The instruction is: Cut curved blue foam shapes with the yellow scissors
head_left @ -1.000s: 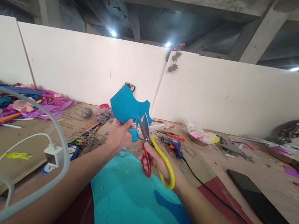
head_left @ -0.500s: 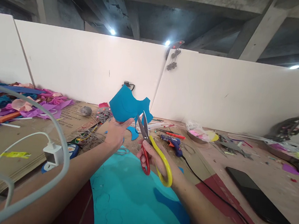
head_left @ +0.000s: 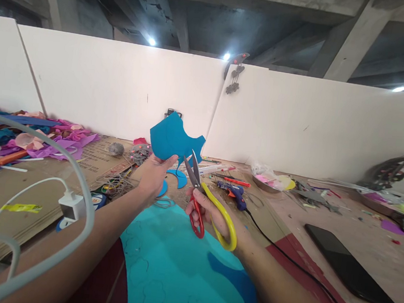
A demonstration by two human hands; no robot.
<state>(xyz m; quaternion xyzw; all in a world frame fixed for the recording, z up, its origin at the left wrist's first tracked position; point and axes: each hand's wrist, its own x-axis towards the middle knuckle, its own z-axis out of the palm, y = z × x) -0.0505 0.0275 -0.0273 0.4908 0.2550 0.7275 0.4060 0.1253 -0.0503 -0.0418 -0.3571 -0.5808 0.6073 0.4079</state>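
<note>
My left hand (head_left: 155,173) pinches the lower edge of a blue felt-like sheet (head_left: 172,138) with curved cut edges, holding it raised above the table. A faint drawn line shows on it. In my right hand (head_left: 204,210) is a pair of scissors (head_left: 213,206) with one red and one yellow handle. Their blades are apart and point up at the sheet's lower right part; whether they touch it I cannot tell. Below my hands lies a turquoise sheet (head_left: 182,261) with drawn flower outlines. A darker blue offcut (head_left: 235,277) rests on its right side.
A glue gun (head_left: 231,194) with a black cable lies right of the scissors. Further right is a black phone (head_left: 349,265). Coloured scraps (head_left: 36,137) pile up at the left, near a white charger (head_left: 71,206) and its cable. A white partition (head_left: 121,89) stands behind.
The blue sheet has tilted and turned slightly in my left hand, which has shifted a little left. The scissors' blades stay apart, and their handles have moved slightly right.
</note>
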